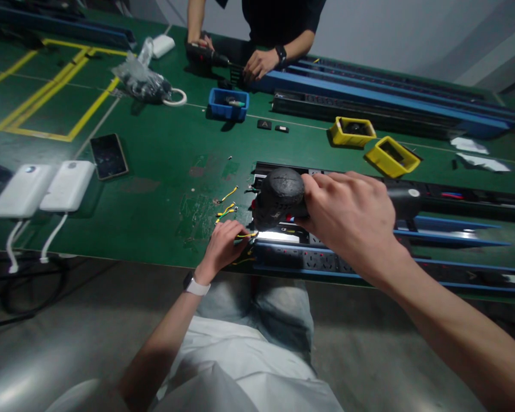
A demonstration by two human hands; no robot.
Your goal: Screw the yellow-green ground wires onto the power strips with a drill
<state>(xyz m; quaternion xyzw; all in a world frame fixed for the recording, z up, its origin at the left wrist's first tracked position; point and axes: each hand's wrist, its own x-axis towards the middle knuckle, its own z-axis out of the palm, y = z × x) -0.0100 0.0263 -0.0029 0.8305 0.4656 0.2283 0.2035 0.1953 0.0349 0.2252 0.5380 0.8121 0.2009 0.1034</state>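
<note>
My right hand (352, 214) is wrapped round the handle of a black cordless drill (281, 189). Light falls below the drill onto the open end of a rack power strip (317, 260) with a row of sockets and blue edges. At that end, my left hand (225, 243) pinches a short yellow wire (246, 235), its tip at the strip's end. The drill's body hides the bit and the spot under it. Several loose yellow-green wires (226, 212) stick out left of the strips, just beyond my left fingers.
Across the green table (163, 154), a co-worker's hand (261, 64) is beside another drill (206, 54). A blue bin (228, 105), yellow bins (352, 133), a phone (109, 155), white power banks (66, 186) and a plastic bag (141, 83) lie about. Long strips (369, 111) fill the far right.
</note>
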